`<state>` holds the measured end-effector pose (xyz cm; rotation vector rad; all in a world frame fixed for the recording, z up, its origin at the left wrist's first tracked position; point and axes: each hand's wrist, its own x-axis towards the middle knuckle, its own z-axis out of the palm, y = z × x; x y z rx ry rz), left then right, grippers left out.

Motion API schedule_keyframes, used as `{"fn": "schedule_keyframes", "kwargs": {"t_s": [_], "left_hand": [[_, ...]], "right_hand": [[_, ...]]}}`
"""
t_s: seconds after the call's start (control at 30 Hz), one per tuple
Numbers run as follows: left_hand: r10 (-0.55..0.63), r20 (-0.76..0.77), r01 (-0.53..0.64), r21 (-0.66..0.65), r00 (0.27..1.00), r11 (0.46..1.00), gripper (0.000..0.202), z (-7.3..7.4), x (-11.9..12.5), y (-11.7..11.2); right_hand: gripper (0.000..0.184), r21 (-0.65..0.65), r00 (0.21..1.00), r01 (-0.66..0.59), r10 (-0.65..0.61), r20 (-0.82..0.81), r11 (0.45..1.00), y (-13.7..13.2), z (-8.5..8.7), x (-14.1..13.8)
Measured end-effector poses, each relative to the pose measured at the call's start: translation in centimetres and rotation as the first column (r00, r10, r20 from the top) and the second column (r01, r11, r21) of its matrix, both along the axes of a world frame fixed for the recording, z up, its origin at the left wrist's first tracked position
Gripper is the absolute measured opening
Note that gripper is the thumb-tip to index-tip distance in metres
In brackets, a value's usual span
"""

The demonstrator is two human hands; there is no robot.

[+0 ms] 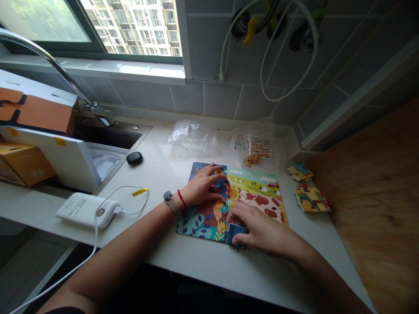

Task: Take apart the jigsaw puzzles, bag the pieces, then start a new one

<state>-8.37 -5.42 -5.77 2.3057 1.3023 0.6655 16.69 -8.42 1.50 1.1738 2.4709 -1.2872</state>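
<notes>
A colourful jigsaw puzzle [260, 199] with a brown-spotted cow, sheep and leaves lies on the white counter. My left hand [206, 184] rests on its upper left part, fingers spread, with a watch and a red cord at the wrist. Between the thumb and fingers of my right hand [262, 229] is a dark blue puzzle piece [235, 231], at the puzzle's front edge. My fingers cover part of that piece and the area under them. Whether it is joined to its neighbours I cannot tell.
Stacks of puzzle pieces [312, 198] lie at the right by a wooden board [369, 187]. Plastic bags [193, 135] sit at the back, one over more pieces. At the left are a power bank [87, 210] with a white cable, a black case [134, 158], boxes and a sink.
</notes>
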Motion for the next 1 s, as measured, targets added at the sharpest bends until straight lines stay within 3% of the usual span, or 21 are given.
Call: {"fn": "schedule_keyframes", "kwargs": {"t_s": [0.13, 0.27, 0.47, 0.6, 0.7, 0.8, 0.9, 1.0], "left_hand": [[0.000, 0.023, 0.000, -0.012, 1.000, 1.000, 0.072, 0.0, 0.0, 0.0], [-0.006, 0.053, 0.007, -0.012, 0.999, 1.000, 0.069, -0.2, -0.1, 0.1], [-0.004, 0.051, 0.003, 0.012, 0.999, 1.000, 0.066, -0.2, -0.1, 0.1], [-0.024, 0.121, 0.020, 0.039, 0.992, 0.999, 0.053, 0.5, -0.1, 0.1], [-0.005, 0.229, -0.013, 0.081, 0.973, 0.997, 0.045, 1.1, -0.8, 0.5], [0.121, 0.241, -0.157, 0.138, 0.963, 0.978, 0.046, 1.0, -2.3, 1.3], [0.261, 0.114, -0.273, 0.107, 0.959, 0.956, 0.077, 0.3, -3.7, 2.0], [0.263, 0.014, -0.263, 0.045, 0.965, 0.964, 0.102, -0.3, -4.2, 2.1]], "right_hand": [[0.026, -0.088, 0.993, -0.012, 0.002, -0.118, 0.996, 1.0, -0.3, -0.2], [0.028, -0.184, 0.971, 0.059, -0.099, -0.216, 0.981, 0.3, -1.1, -1.8], [0.022, 0.025, 0.982, 0.060, -0.055, -0.178, 0.998, -1.3, -1.3, -3.5], [0.025, -0.017, 0.986, 0.067, -0.069, -0.152, 0.998, -0.9, -0.8, -3.3], [0.030, -0.184, 0.943, 0.109, -0.160, -0.291, 0.977, 0.5, -1.3, -2.7], [0.046, -0.282, 0.805, 0.304, -0.403, -0.436, 0.910, 2.7, -2.2, -1.8], [0.052, -0.152, 0.650, 0.546, -0.531, -0.544, 0.824, 4.6, -2.7, -0.9], [0.041, 0.114, 0.697, 0.601, -0.449, -0.559, 0.791, 5.3, -2.6, -0.5]]}}
